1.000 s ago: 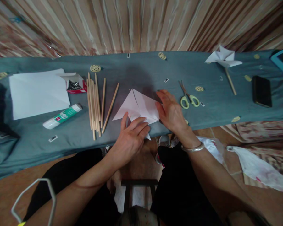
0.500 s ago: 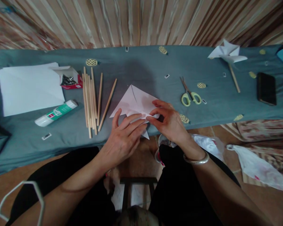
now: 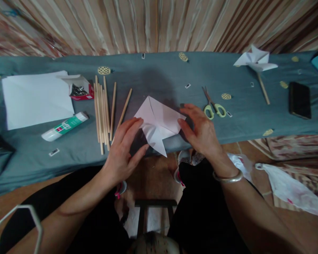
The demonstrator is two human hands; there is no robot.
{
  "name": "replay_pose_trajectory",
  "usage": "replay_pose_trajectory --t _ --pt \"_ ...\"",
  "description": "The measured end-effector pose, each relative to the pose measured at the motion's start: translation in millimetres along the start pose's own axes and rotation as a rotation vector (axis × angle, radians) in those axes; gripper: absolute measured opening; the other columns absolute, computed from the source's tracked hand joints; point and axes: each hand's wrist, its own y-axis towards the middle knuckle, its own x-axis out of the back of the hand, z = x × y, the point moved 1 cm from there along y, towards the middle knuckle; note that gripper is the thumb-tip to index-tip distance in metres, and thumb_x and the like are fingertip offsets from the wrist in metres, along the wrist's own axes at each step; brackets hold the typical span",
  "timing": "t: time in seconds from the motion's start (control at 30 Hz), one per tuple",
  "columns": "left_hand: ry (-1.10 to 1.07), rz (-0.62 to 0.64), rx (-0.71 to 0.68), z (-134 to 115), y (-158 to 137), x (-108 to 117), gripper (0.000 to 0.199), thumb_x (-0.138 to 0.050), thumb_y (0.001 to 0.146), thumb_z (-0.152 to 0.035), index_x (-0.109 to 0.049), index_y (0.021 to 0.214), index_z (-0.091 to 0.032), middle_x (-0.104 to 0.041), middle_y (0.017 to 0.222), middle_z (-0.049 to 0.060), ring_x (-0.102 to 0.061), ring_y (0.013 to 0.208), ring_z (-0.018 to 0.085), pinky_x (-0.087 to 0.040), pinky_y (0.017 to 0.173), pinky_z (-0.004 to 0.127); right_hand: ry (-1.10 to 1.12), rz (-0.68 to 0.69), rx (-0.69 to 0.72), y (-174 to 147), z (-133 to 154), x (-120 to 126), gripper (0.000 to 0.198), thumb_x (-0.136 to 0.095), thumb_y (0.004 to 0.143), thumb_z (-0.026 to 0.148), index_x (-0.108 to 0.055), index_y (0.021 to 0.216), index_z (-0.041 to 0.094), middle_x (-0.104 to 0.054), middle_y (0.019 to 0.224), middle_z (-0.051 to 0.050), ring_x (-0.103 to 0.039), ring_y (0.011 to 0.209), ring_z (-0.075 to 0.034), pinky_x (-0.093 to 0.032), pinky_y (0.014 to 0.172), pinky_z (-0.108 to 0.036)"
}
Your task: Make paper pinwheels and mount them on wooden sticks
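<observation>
A white square of paper (image 3: 165,114) lies near the front edge of the cloth-covered table, with slits cut in from its corners. One flap (image 3: 155,137) curls up, and its pointed tip reaches past the table edge. My left hand (image 3: 123,148) is at the paper's left side, thumb and fingers apart, fingertips touching or just over the left corner. On the opposite side is my right hand (image 3: 201,132), open, its thumb at the right corner and its forefinger held away from the thumb. Green-handled scissors (image 3: 212,106) lie right of the paper.
Several wooden sticks (image 3: 102,113) lie left of the paper. Beyond them are a glue stick (image 3: 66,126), a red box of metal pins (image 3: 81,90) and white sheets (image 3: 37,102). A paper pinwheel (image 3: 257,60) and a black phone (image 3: 299,100) are at the right.
Both hands have moved apart from the paper's middle, left hand leftward and right hand rightward, uncovering the curled flap. The fingers that pressed at its fold have let go.
</observation>
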Motion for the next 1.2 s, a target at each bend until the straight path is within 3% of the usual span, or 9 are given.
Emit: replay_pose_trajectory --t 0.17,0.43,0.57,0.8,0.87,0.93,1.03,1.13,1.2 --pt "-0.206 0.020 0.151 7.4 -7.3 -8.1 0.070 -0.062 0.088 -0.030 -0.026 0.148 -0.024 -0.043 0.144 0.017 -0.053 0.124 0.027 -0.051 0.100 0.047 -0.083 0.109 0.050 1.9 1.7 -3.6 0.043 -0.042 0.095 0.030 -0.055 0.130 0.008 -0.063 0.130 -0.019 -0.058 0.122 -0.031 -0.045 0.104 -0.051" --pt "-0.410 -0.029 0.158 15.9 5.6 -23.5 0.072 -0.061 0.089 -0.030 -0.023 0.151 -0.029 -0.037 0.151 0.014 -0.052 0.128 0.026 -0.043 0.110 0.048 -0.105 0.073 0.035 -18.0 9.7 4.5 0.037 -0.042 0.096 0.031 -0.062 0.120 0.010 -0.071 0.113 -0.018 -0.066 0.105 -0.030 -0.052 0.093 -0.048" --pt "-0.502 -0.065 0.148 24.6 13.9 -33.7 0.068 -0.057 0.091 -0.027 -0.023 0.150 -0.031 -0.037 0.152 0.013 -0.052 0.130 0.026 -0.045 0.108 0.047 -0.095 0.059 0.062 -29.7 12.7 7.7 0.033 -0.044 0.096 0.030 -0.064 0.114 0.011 -0.074 0.105 -0.016 -0.069 0.096 -0.027 -0.054 0.089 -0.044" --pt "-0.466 -0.052 0.069 37.5 36.9 -32.7 0.073 -0.054 0.083 -0.011 -0.028 0.148 -0.031 -0.036 0.154 0.012 -0.051 0.131 0.027 -0.047 0.106 0.050 -0.017 0.135 0.055 -39.4 33.3 12.8 0.030 -0.046 0.097 0.030 -0.066 0.110 0.013 -0.075 0.094 -0.011 -0.072 0.082 -0.023 -0.057 0.074 -0.036" --pt "-0.430 -0.050 0.039 41.8 46.5 -31.8 0.074 -0.054 0.081 -0.010 -0.030 0.148 -0.030 -0.038 0.152 0.011 -0.053 0.129 0.028 -0.049 0.104 0.050 -0.024 0.146 0.060 -37.4 31.0 15.5 0.029 -0.045 0.097 0.027 -0.066 0.111 0.014 -0.075 0.098 -0.012 -0.071 0.088 -0.024 -0.058 0.078 -0.038" --pt "-0.395 -0.058 0.021 45.5 55.1 -31.3 0.073 -0.054 0.080 -0.010 -0.031 0.147 -0.030 -0.039 0.152 0.011 -0.054 0.128 0.028 -0.051 0.101 0.049 -0.080 0.136 0.090 -34.5 22.5 18.1 0.033 -0.042 0.093 0.018 -0.062 0.119 0.013 -0.070 0.116 -0.015 -0.066 0.107 -0.028 -0.055 0.091 -0.044" --pt "-0.298 -0.084 -0.004 45.1 61.7 -27.8 0.071 -0.054 0.081 -0.010 -0.033 0.146 -0.028 -0.040 0.152 0.011 -0.047 0.135 0.028 -0.048 0.105 0.047 -0.139 0.200 0.167 -33.1 6.2 18.7 0.056 -0.044 0.079 0.005 -0.050 0.134 0.011 -0.049 0.144 -0.019 -0.046 0.135 -0.032 -0.043 0.108 -0.053" --pt "-0.150 -0.102 -0.034 37.4 59.0 -18.1 0.067 -0.056 0.082 -0.013 -0.035 0.145 -0.023 -0.040 0.152 0.011 -0.036 0.142 0.028 -0.038 0.113 0.048 -0.112 0.311 0.219 -37.7 -2.1 15.2 0.072 -0.046 0.071 0.002 -0.041 0.141 0.013 -0.038 0.153 -0.017 -0.033 0.144 -0.031 -0.039 0.113 -0.054" --pt "-0.063 -0.112 -0.039 32.7 53.5 -9.5 0.064 -0.059 0.083 -0.017 -0.037 0.143 -0.021 -0.039 0.152 0.012 -0.036 0.142 0.028 -0.034 0.116 0.048 -0.107 0.336 0.246 -41.8 -1.8 12.1 0.069 -0.046 0.072 0.002 -0.043 0.140 0.015 -0.041 0.151 -0.016 -0.034 0.144 -0.030 -0.039 0.113 -0.053"
